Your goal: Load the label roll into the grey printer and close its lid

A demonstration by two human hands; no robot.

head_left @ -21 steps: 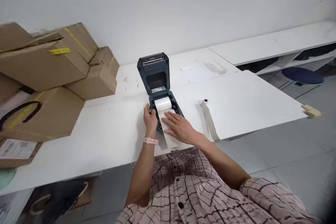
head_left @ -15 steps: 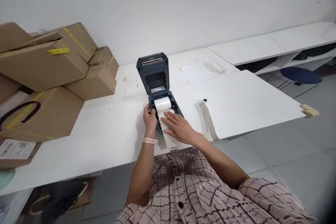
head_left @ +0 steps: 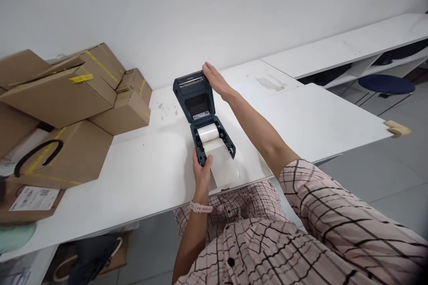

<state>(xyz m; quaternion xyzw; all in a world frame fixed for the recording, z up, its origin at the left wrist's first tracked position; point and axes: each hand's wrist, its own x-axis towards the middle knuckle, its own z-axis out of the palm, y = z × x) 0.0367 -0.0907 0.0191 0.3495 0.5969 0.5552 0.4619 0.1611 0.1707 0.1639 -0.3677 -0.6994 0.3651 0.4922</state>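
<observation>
A white table (head_left: 143, 173) runs along a plain pale wall (head_left: 234, 9), its top marked with grey scuffs near the back, while cardboard boxes (head_left: 60, 98) crossed with yellow tape stand piled at its left end. At right, a white bench (head_left: 351, 44) with open shelves follows the wall, a round blue stool (head_left: 386, 83) stands before it on the grey tiled floor (head_left: 364, 178), and a yellowish block (head_left: 397, 128) sits at the table's far right corner. A dark bag (head_left: 93, 254) shows beneath the table at lower left. Near the table's front edge, a dark label printer (head_left: 201, 118) stands with its lid (head_left: 197, 93) raised, a white paper roll (head_left: 207, 132) inside and a pale strip (head_left: 222, 167) running from it toward the person in a checked shirt (head_left: 267, 240). The person's left hand (head_left: 202, 173), below a pink wristband (head_left: 200, 207), grips the printer's front left corner, thumb on top at the strip's edge. The right hand (head_left: 216, 79), flat with fingers straight and close together, touches the upper right edge of the lid, above and behind the roll.
</observation>
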